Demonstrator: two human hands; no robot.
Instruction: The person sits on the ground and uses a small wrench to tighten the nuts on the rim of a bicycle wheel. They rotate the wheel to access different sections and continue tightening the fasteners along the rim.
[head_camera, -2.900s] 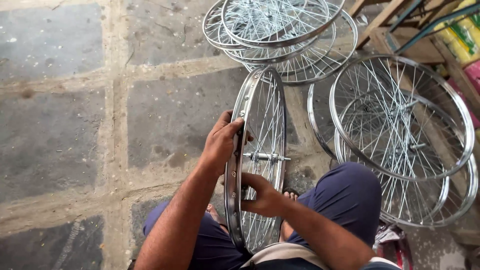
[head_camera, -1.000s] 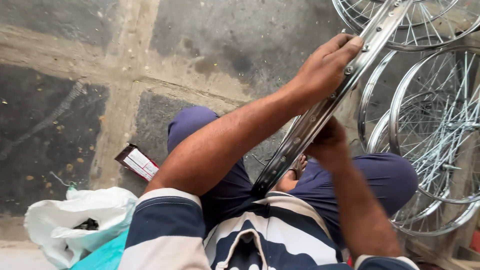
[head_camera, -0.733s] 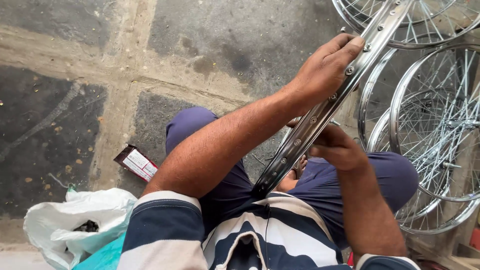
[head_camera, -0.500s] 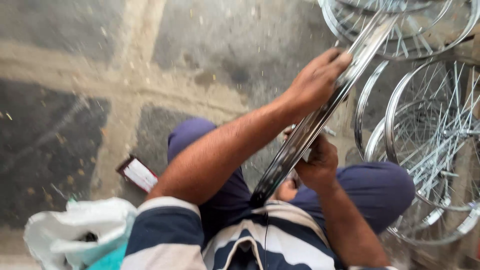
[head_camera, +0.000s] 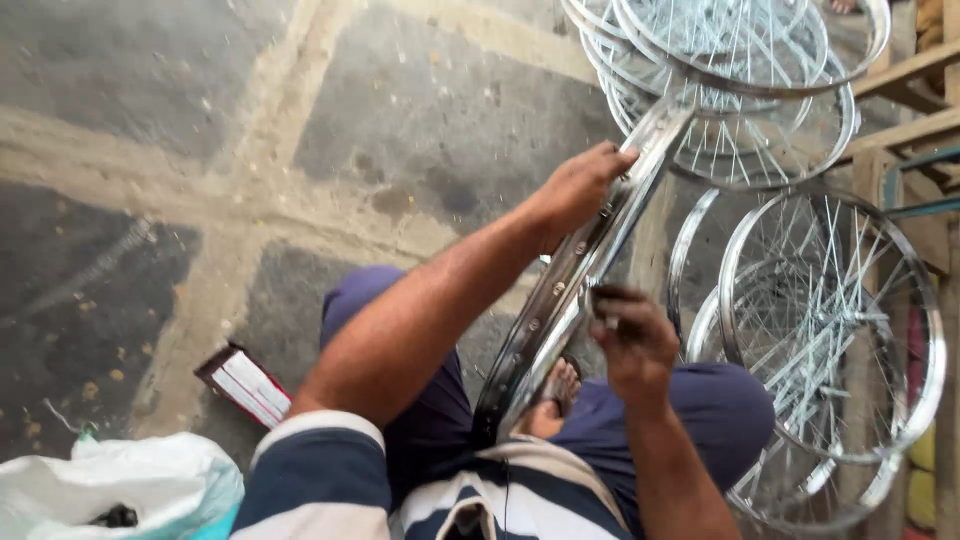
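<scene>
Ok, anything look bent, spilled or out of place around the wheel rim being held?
Nothing stands out. The left hand grips the wheel rim, which is tilted across the lap; the right hand is at its inner side. The finished wheels lean stacked at right. A small booklet and a white bag lie on the stone floor.

Shiny chrome bicycle wheel rim (head_camera: 570, 300), edge-on and tilted, running from the lap up toward one o'clock, a row of spoke nipples showing along its inner channel.
</scene>
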